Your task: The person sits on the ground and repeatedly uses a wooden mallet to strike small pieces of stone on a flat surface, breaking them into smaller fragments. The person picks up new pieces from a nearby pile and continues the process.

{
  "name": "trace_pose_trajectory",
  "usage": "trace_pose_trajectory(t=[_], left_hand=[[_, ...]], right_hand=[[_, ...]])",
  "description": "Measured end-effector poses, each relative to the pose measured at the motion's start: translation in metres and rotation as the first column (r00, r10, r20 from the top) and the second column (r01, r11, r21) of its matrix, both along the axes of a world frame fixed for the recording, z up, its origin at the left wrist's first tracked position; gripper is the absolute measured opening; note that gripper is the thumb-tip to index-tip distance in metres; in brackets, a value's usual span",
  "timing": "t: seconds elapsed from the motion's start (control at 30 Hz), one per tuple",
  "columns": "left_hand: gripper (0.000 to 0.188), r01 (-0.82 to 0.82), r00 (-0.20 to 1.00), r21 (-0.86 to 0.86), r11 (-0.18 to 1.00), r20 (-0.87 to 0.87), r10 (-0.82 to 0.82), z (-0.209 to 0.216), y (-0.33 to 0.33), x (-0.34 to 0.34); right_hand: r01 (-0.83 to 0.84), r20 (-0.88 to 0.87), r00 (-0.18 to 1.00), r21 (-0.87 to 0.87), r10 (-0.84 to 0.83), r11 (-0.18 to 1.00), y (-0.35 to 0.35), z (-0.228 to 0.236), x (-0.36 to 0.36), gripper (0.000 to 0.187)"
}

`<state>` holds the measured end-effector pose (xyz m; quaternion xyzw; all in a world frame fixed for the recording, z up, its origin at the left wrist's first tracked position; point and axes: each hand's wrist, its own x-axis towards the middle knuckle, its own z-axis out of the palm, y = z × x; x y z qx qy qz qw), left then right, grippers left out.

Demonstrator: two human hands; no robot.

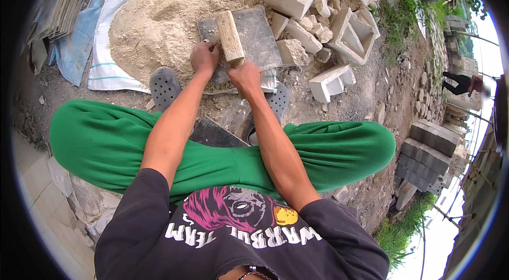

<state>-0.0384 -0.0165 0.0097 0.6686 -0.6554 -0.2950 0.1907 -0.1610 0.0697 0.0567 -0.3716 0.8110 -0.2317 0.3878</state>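
A white sack point(101, 68) spreads at left beneath a heap of pale, crumbly sand point(154, 31); beside it, the left hand point(205, 58) curls its fingers close to a wooden block point(229, 35), its hold unclear. The block, long, squared, tan and worn along its grain, lies over a dark, dust-smeared board point(261, 33), its near end gripped by the closed right hand point(245, 76). Broken whitish castings point(352, 33) crowd the right.
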Motion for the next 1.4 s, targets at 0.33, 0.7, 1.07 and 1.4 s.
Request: trace_pose_trajectory(t=[0.33,0.7,1.07,1.4], left_hand=[[0.025,-0.004,0.996,0.086,0.996,-0.088,0.012,-0.003,-0.003,0.005],[0.033,-0.022,1.0,0.267,0.963,0.011,0.02,0.011,-0.012,0.001],[0.021,-0.031,0.993,0.23,0.973,-0.106,0.057,0.009,-0.009,0.007],[0.02,-0.069,0.993,0.199,0.978,-0.084,0.087,0.01,-0.001,0.007]], right_hand=[[0.142,0.204,0.972,-0.107,-0.118,0.984,-0.023,0.068,-0.005,0.034],[0.072,0.232,0.965,0.212,-0.122,0.975,-0.005,-0.003,-0.014,0.042],[0.121,0.104,0.99,-0.261,-0.097,0.958,-0.014,0.049,0.008,0.029],[0.196,0.244,0.953,-0.043,-0.18,0.98,-0.012,0.046,0.0,0.035]])
